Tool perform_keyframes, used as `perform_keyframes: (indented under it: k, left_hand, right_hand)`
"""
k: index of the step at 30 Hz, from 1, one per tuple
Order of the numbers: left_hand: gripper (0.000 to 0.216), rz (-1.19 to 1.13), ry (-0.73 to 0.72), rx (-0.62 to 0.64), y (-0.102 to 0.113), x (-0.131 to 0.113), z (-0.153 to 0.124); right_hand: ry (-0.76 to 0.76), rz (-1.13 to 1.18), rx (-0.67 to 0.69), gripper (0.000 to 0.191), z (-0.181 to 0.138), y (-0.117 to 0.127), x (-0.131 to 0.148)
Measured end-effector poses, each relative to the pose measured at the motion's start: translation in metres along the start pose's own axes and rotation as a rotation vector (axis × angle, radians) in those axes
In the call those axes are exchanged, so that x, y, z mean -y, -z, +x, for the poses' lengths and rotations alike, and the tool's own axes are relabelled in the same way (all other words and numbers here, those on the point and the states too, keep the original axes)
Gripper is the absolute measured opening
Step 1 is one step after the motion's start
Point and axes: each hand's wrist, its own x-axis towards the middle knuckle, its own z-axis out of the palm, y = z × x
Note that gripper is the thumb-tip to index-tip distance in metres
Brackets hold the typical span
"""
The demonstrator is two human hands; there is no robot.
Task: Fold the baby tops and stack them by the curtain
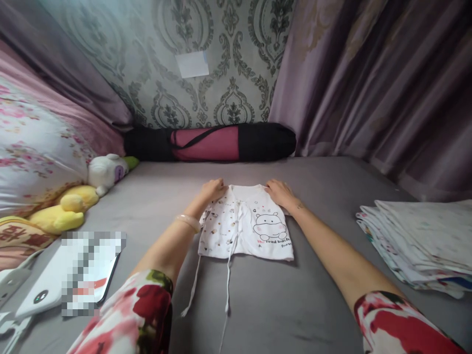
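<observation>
A small white baby shirt (246, 226) lies spread flat on the grey sheet (280, 305), its neckline facing away from me. It carries a printed cartoon hippo and lettering on one side and small dotted figures on the other. Thin tie strings (227, 280) trail from it toward me. At the left shoulder of the shirt, the fingers of my left hand (214, 189) are closed on the fabric. My right hand (279, 193) grips the opposite shoulder, its fingertips bent at the cloth and partly hidden.
Folded cloths (424, 241) are stacked at the right. To the left lie a white phone-like device (42, 290), a blurred-out item beside it, a yellow plush toy (61, 214) and a white plush toy (105, 172). A black and pink long bag (206, 144) rests against the patterned wall.
</observation>
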Motion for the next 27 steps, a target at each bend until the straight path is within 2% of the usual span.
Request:
perform_keyframes:
  k: [6, 11, 14, 17, 20, 22, 24, 27]
  left_hand:
    - [0.042, -0.074, 0.060, -0.022, -0.005, -0.002, -0.001]
    - [0.039, -0.007, 0.036, -0.082, -0.016, -0.005, -0.004]
    - [0.039, 0.074, 0.020, -0.089, -0.017, -0.009, -0.008]
    - [0.033, 0.174, 0.025, -0.108, -0.007, -0.016, -0.011]
    - [0.029, 0.197, 0.065, -0.146, 0.007, -0.031, -0.017]
    - [0.029, 0.146, 0.055, -0.167, 0.013, -0.046, -0.021]
    - [0.028, 0.049, -0.017, -0.155, 0.014, -0.066, -0.027]
    - [0.028, -0.087, -0.148, -0.107, 0.005, -0.102, -0.036]
  right_hand:
    - [-0.024, 0.060, -0.045, 0.032, 0.010, -0.011, 0.017]
    - [-0.069, 0.048, -0.124, 0.035, 0.013, -0.023, 0.025]
    - [-0.035, 0.109, -0.124, 0.035, 0.012, -0.022, 0.021]
    - [-0.022, 0.291, -0.125, 0.036, 0.004, -0.011, -0.002]
    - [-0.117, 0.431, -0.170, 0.033, -0.023, 0.005, -0.041]
    - [-0.163, 0.461, -0.118, 0.026, -0.050, 0.014, -0.069]
    - [-0.171, 0.471, -0.032, 0.022, -0.078, 0.020, -0.091]
    - [-0.170, 0.486, 0.061, 0.028, -0.109, 0.019, -0.106]
